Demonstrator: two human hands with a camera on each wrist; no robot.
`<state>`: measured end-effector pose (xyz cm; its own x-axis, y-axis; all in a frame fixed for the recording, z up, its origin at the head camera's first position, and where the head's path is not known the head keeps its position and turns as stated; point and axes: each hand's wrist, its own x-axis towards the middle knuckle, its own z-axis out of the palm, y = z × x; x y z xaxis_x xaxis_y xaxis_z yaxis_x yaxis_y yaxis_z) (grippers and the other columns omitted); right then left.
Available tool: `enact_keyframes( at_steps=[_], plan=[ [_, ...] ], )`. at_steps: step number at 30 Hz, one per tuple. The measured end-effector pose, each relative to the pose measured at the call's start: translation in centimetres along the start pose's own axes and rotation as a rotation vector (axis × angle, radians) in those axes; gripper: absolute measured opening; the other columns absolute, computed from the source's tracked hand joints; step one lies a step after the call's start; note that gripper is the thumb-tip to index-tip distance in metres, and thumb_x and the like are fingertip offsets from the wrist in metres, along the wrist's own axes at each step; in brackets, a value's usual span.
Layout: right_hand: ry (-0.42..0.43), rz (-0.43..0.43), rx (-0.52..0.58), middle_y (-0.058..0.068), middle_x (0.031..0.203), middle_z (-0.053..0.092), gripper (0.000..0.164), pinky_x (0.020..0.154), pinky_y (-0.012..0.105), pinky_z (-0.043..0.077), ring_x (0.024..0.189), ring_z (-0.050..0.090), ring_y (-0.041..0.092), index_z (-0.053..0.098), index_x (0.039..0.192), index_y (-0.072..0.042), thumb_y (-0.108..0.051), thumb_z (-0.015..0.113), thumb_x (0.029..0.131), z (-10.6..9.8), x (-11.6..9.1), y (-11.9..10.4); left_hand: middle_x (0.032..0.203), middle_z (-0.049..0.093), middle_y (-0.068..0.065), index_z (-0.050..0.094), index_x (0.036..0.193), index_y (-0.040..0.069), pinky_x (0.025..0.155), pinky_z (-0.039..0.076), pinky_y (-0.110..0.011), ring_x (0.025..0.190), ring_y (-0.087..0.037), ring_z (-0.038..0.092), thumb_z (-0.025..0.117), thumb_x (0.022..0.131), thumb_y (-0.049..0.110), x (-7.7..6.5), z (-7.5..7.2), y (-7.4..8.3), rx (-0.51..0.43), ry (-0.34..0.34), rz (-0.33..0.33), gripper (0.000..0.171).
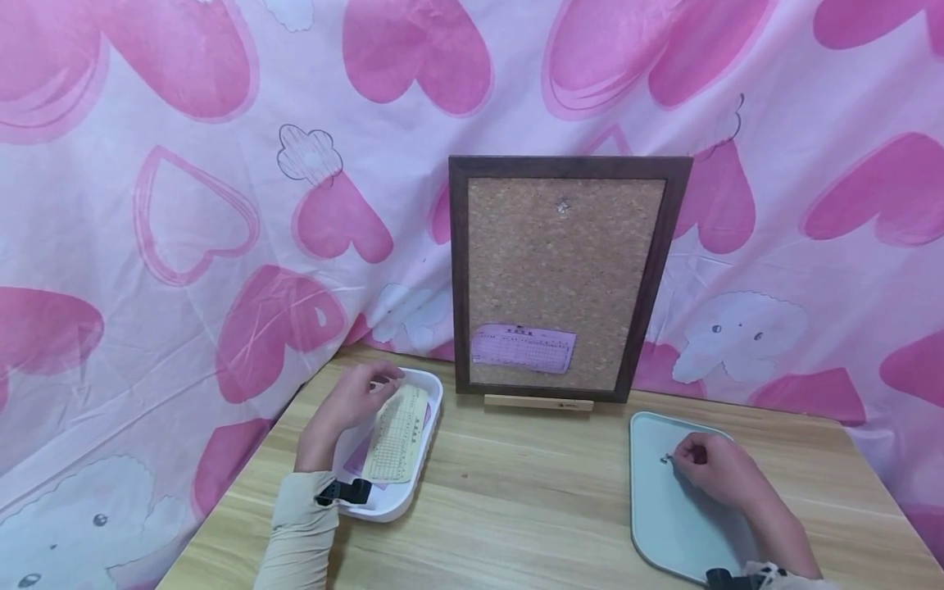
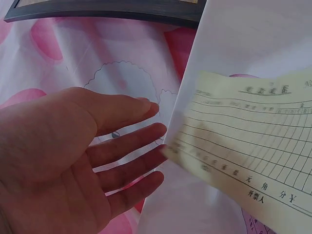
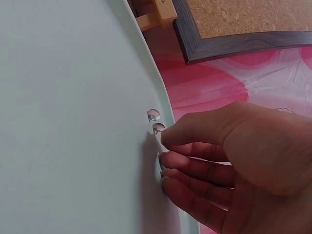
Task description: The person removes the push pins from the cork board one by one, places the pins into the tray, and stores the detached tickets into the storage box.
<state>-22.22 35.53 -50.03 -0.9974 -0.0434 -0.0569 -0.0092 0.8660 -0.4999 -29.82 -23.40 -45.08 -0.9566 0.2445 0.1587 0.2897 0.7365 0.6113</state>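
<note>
A pale yellow printed slip (image 1: 398,434) lies on top of purple paper (image 1: 359,455) in a white plastic basket (image 1: 383,512). Over the basket's far left part is my left hand (image 1: 356,399), thumb and fingers apart. In the left wrist view its fingertips come close to a corner of the yellow slip (image 2: 243,131); whether they touch it I cannot tell. On the pale green tray (image 1: 664,524), my right hand (image 1: 715,467) has its fingers bent beside small shiny thumbtacks (image 3: 153,115). Thumb and fingers are apart there, the thumb tip right by one tack (image 3: 159,127).
A dark-framed corkboard (image 1: 560,270) stands upright on a wooden stand (image 1: 538,402) at the back. A purple slip (image 1: 524,348) is on its lower left, and a cluster of clear tacks (image 1: 564,206) near its top. Pink heart-patterned cloth (image 1: 420,49) hangs behind the wooden table (image 1: 501,508).
</note>
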Motion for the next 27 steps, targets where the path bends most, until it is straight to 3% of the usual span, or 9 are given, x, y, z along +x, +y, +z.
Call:
enact_keyframes(
  at_steps=[11,16,22,27],
  plan=[
    [0.085,0.011,-0.008,0.005,0.095,0.075,0.016,0.073,0.033,0.055,0.087,0.066,0.021,0.076,0.109,-0.004,-0.014,0.074,0.096,0.0,0.2,0.4,0.124,0.079,-0.011,0.077,0.127,0.007,0.11,0.056,-0.058,0.122,-0.033,0.072,0.068,0.106,0.016,0.3,0.2,0.3,-0.015,0.041,0.045,0.024],
    [0.155,0.011,-0.009,0.007,0.097,0.075,0.02,0.07,0.03,0.053,0.088,0.066,0.022,0.074,0.114,-0.004,-0.018,0.072,0.099,-0.2,0.2,-0.3,0.121,0.08,-0.009,0.077,0.125,0.009,0.108,0.058,-0.056,0.117,-0.029,0.074,0.07,0.106,0.016,0.4,0.2,1.2,-0.016,0.074,0.059,0.022],
    [0.296,-0.037,-0.005,0.003,0.089,0.075,0.018,0.06,0.024,0.046,0.081,0.064,0.019,0.076,0.114,-0.006,-0.017,0.073,0.1,-0.1,0.1,-1.9,0.117,0.081,-0.01,0.077,0.121,0.006,0.105,0.06,-0.056,0.113,-0.03,0.076,0.072,0.103,0.01,0.7,0.6,2.6,-0.036,0.149,0.157,0.019],
    [0.395,-0.091,-0.011,0.002,0.09,0.077,0.014,0.064,0.02,0.051,0.082,0.068,0.017,0.076,0.11,-0.009,-0.017,0.075,0.099,0.1,0.3,-3.7,0.117,0.081,-0.011,0.077,0.12,0.005,0.102,0.062,-0.052,0.11,-0.03,0.077,0.072,0.101,0.005,1.1,1.1,4.1,-0.074,0.21,0.239,0.019]
  ],
)
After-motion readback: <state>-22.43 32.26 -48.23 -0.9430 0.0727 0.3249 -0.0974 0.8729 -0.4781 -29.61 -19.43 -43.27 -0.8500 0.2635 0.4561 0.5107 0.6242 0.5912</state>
